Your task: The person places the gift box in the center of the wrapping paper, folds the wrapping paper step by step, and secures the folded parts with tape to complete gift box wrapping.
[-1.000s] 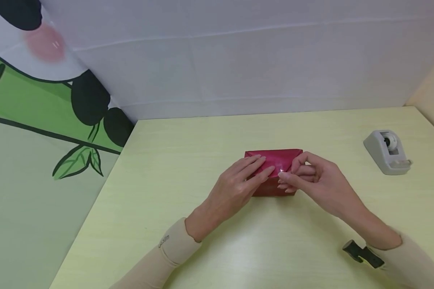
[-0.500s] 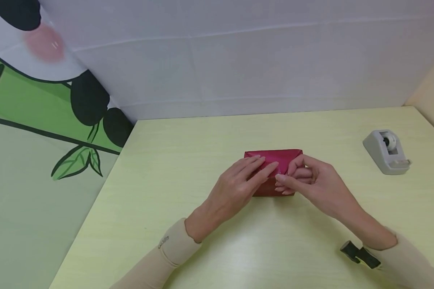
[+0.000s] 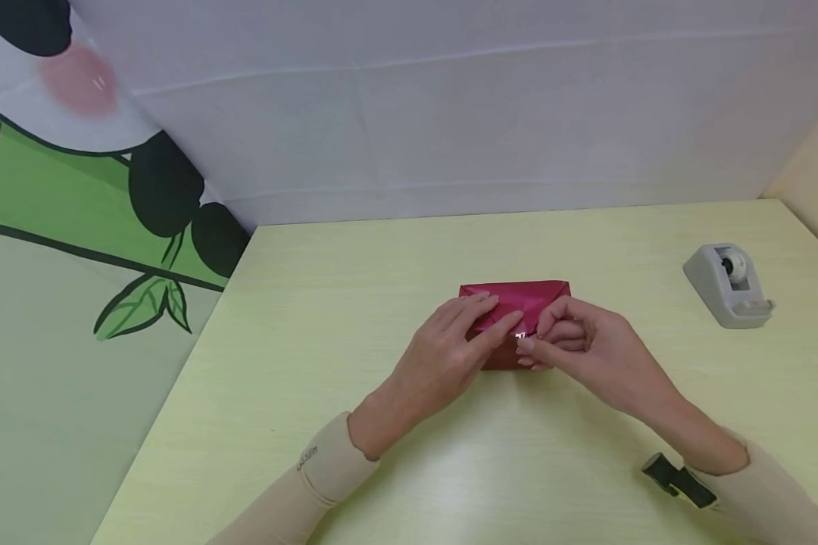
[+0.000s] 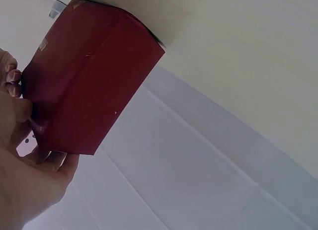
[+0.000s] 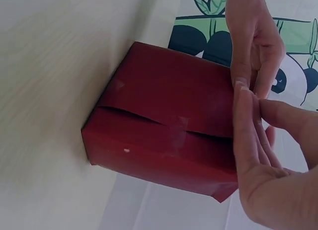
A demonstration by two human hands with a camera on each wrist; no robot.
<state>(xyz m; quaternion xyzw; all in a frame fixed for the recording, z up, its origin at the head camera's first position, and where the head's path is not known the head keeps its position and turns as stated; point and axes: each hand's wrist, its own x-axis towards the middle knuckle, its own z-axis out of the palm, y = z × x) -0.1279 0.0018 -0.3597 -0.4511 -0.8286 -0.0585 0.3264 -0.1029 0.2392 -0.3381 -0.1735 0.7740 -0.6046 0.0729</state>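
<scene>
A box wrapped in glossy red paper [image 3: 533, 295] stands on the table, a folded flap on its top end in the head view. My left hand [image 3: 443, 341] lies on this end, its nearly straight fingers pressing the flap. At the flap's lower edge my right hand [image 3: 589, 348] pinches a shiny bit of clear tape [image 3: 521, 334] between thumb and curled index finger. The right wrist view shows a long paper seam along the box [image 5: 169, 91], bridged by a strip of clear tape [image 5: 177, 134]. Both hands meet at the box's end there.
A grey tape dispenser [image 3: 725, 288] with a roll in it stands at the right on the pale wooden table [image 3: 354, 280]. White cloth [image 3: 450, 129] hangs behind the table's far edge. A panda-and-bamboo picture [image 3: 68, 197] covers the left side.
My right hand has shifted slightly left and down along the flap's edge, the tape's glint with it. The left index finger has slid a little right; the box stays put.
</scene>
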